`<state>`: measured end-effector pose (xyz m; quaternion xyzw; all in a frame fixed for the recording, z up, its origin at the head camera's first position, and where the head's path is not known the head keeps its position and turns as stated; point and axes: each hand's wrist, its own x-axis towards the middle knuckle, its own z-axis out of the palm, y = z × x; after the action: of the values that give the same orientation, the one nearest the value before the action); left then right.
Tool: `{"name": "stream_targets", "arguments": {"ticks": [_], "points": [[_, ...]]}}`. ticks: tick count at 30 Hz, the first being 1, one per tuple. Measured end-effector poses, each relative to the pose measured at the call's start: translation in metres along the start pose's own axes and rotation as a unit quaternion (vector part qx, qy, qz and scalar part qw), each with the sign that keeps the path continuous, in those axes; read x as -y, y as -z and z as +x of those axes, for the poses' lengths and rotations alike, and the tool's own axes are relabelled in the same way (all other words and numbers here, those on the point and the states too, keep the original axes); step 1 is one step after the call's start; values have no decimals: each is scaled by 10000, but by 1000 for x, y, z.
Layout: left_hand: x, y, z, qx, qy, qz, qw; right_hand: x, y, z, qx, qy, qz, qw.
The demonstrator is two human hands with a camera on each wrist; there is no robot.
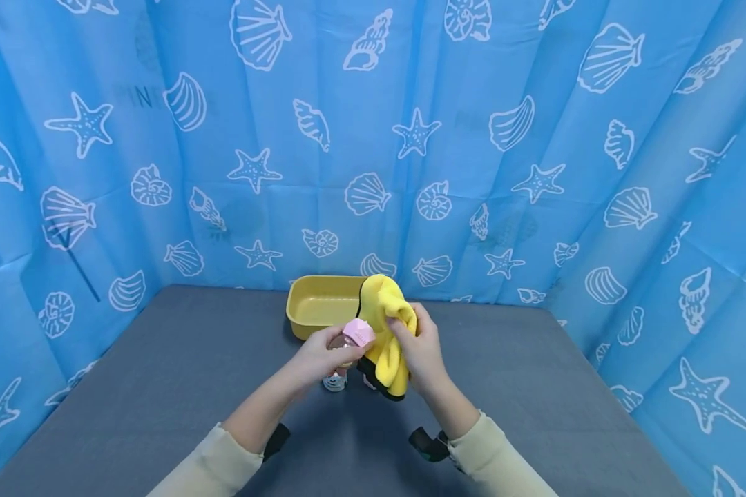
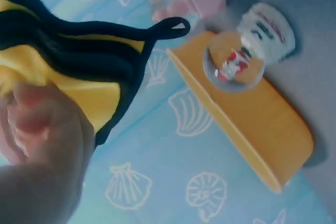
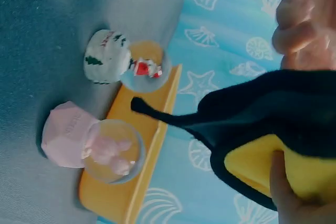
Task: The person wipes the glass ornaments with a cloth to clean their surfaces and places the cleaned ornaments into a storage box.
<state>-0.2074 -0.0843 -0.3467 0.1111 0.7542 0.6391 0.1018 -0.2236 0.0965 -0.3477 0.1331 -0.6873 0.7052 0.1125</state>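
Note:
My left hand (image 1: 316,357) grips a snow globe with a pink faceted base (image 1: 359,333), its ball partly hidden by the fingers. Beside it, my right hand (image 1: 424,351) holds a yellow cloth (image 1: 379,295) with a black border and a small hanging loop (image 2: 176,26). The cloth overlaps the held globe's right side in the head view. Below the hands, two more snow globes stand on the table: one with a white base (image 3: 106,57) and a red-and-white figure inside, the other with a pink base (image 3: 67,135) and pink figures.
A yellow rectangular tub (image 1: 313,310) stands behind the hands near the table's far edge, its right part covered by the cloth. Grey fabric covers the table (image 1: 522,386). Around it hangs a blue curtain (image 1: 360,103) printed with white shells and starfish.

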Motion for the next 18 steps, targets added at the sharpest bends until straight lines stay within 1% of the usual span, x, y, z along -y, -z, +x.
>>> {"name": "stream_targets", "arguments": {"ticks": [3, 6, 9, 13, 15, 18], "points": [[-3, 1, 1, -249, -287, 166, 9991, 4, -1, -4, 392, 97, 182, 9990], [-5, 1, 3, -382, -436, 282, 9979, 3, -4, -7, 826, 249, 283, 9959], [-5, 2, 5, -303, -385, 331, 9983, 0, -10, -9, 1068, 461, -108, 9932], [-2, 3, 7, -19, -332, 391, 9987, -6, -17, -9, 937, 661, -869, 9896], [0, 4, 8, 84, -398, 423, 9983, -10, -19, -9, 787, 725, -1006, 9892], [1, 4, 8, 173, -497, 452, 9976, -15, -21, -8, 571, 849, -967, 9900]]}}
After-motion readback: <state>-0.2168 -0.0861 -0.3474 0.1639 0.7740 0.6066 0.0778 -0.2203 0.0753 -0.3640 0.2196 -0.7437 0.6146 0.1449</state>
